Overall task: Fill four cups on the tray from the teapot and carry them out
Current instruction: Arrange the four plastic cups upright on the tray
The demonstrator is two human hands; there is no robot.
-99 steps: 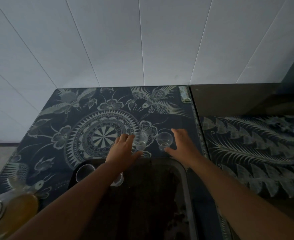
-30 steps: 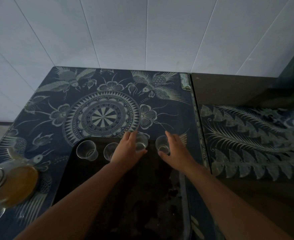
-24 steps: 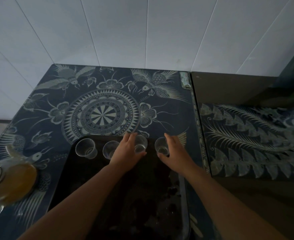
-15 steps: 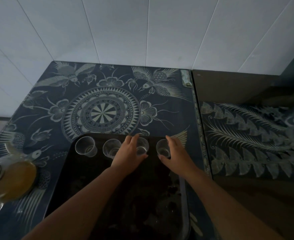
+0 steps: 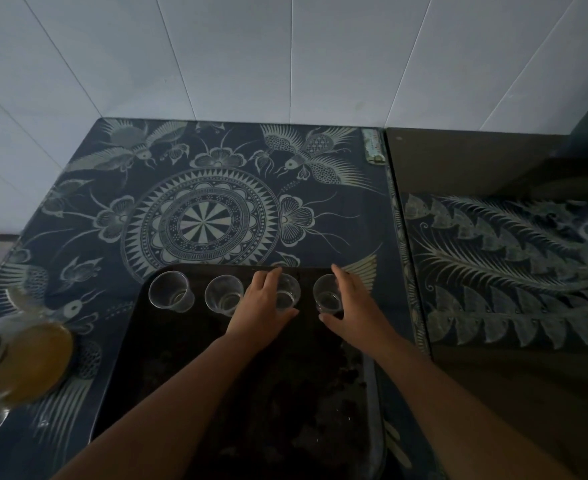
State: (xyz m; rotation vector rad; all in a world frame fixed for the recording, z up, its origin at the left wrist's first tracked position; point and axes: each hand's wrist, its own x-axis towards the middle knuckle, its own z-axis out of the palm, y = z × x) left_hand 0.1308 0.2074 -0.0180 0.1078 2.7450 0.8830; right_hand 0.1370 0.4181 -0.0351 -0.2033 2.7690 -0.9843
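- Four clear cups stand in a row along the far edge of the tray (image 5: 377, 410): first cup (image 5: 170, 295), second cup (image 5: 224, 294), third cup (image 5: 288, 292), fourth cup (image 5: 326, 295). None shows tea.
- The left hand (image 5: 263, 313) grasps the third cup and the right hand (image 5: 353, 311) grasps the fourth, probably to even the row for pouring.
- The teapot (image 5: 25, 362), amber inside, sits at the left edge of the table (image 5: 202, 223), well apart from the cups.
- The fourth cup is near the tray's right edge; open room lies behind the row, toward the tray's near edge.
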